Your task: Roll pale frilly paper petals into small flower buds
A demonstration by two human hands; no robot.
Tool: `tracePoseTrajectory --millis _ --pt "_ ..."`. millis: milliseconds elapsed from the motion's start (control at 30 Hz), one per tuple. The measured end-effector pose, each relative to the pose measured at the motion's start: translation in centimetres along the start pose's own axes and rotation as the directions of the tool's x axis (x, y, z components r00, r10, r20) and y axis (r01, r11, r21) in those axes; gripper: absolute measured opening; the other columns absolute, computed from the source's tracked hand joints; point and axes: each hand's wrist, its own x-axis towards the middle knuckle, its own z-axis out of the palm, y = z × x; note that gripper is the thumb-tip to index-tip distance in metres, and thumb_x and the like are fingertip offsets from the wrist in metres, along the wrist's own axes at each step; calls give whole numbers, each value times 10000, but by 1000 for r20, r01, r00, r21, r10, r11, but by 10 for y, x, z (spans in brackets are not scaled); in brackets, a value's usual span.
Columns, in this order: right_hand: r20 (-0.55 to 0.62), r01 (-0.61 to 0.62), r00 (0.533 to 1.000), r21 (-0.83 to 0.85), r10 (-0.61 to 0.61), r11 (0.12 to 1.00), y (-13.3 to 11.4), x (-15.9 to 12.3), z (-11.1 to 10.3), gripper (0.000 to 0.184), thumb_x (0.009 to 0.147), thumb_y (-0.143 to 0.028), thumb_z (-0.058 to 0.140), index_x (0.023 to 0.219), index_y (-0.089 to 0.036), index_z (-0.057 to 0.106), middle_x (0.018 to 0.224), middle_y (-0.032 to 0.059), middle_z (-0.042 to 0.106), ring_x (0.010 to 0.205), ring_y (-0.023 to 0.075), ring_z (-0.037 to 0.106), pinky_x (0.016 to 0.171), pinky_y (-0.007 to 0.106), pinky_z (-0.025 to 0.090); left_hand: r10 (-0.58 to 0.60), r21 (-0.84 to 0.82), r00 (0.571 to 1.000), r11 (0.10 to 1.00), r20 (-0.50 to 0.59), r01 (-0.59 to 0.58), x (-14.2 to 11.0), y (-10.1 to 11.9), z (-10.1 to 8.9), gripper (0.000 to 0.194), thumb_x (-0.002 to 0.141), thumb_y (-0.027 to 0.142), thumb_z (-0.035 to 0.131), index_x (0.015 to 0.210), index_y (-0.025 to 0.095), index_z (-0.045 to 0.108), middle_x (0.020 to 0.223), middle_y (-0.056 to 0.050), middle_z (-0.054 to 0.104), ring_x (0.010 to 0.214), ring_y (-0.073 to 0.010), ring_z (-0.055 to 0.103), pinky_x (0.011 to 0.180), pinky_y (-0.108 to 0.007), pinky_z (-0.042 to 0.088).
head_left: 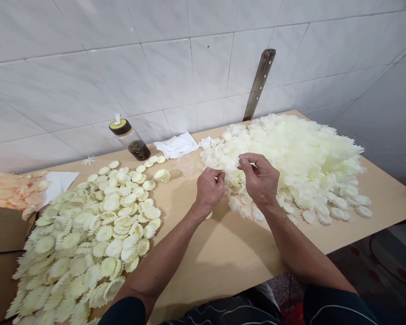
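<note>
My left hand is closed in a pinch over the middle of the table, at the near edge of the pale pile; whatever is between its fingertips is too small to make out. To its right, my right hand also pinches, with a small whitish bit at the thumb and fingertip that I cannot name. Behind and right of it spreads a big heap of thin, translucent, toothed flower-shaped pieces. On the left lies a second heap of cupped, cream-yellow, serrated-edged pieces.
A bottle of dark liquid stands near the wall. White tissue and a clear plastic cup are beside it. Orange-pink petal pieces lie far left, above a cardboard box. A metal bracket leans at the tiled wall.
</note>
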Motion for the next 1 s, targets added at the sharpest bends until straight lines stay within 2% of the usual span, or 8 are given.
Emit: tracePoseTrajectory --millis 100,200,367,533,600,767,833,1000 --pt "-7 -20 1000 24 20 1000 1 0 1 182 1006 -398 675 1019 -235 754 1053 59 750 847 187 714 801 398 681 -15 -31 999 999 38 16 1 3 1 131 832 140 727 838 238 814 866 -80 708 804 -231 597 788 -306 445" --pt "-14 -30 999 47 31 998 1 0 1 178 1000 -392 686 1028 -231 758 1045 52 752 814 176 720 768 382 683 -68 -69 995 995 77 73 2 5 2 134 825 134 737 879 238 804 839 -63 735 728 -218 590 732 -300 425" --pt "0 -65 998 90 65 994 2 1 1 212 998 -408 689 1065 -217 751 968 42 759 795 176 743 744 372 694 -76 -2 994 997 82 76 -1 6 3 84 858 171 723 806 221 766 765 -38 736 654 -188 601 681 -290 417" --pt "19 -96 995 149 94 984 2 1 1 244 991 -436 699 1088 -217 746 935 34 759 800 182 753 769 392 701 -34 198 993 980 111 12 0 6 5 218 922 161 610 1011 214 802 1049 -61 794 766 -178 681 777 -295 521" --pt "19 -100 995 160 99 982 2 2 1 232 989 -425 705 1081 -216 748 932 36 762 795 185 758 771 393 695 -46 228 988 974 151 10 0 7 6 234 936 167 592 1035 215 799 1016 -58 801 805 -189 708 798 -303 541" --pt "13 -107 994 155 107 982 2 3 0 201 989 -395 708 1062 -212 748 938 44 764 785 189 765 755 378 666 -77 213 975 977 207 32 1 8 11 218 955 273 641 1125 220 766 840 -41 782 773 -205 722 747 -315 543" --pt "6 -101 995 144 102 984 1 3 -1 187 991 -380 706 1054 -209 747 935 44 764 782 187 766 746 367 650 -63 193 976 981 210 22 2 9 13 199 940 269 665 1105 219 765 858 -42 784 775 -198 720 750 -313 541" --pt "-3 -92 996 121 93 988 0 5 -3 178 992 -366 699 1054 -205 745 942 45 770 790 187 767 755 364 642 -41 101 973 995 226 18 3 7 17 230 881 133 642 1052 215 772 975 -44 798 749 -164 702 717 -288 539"
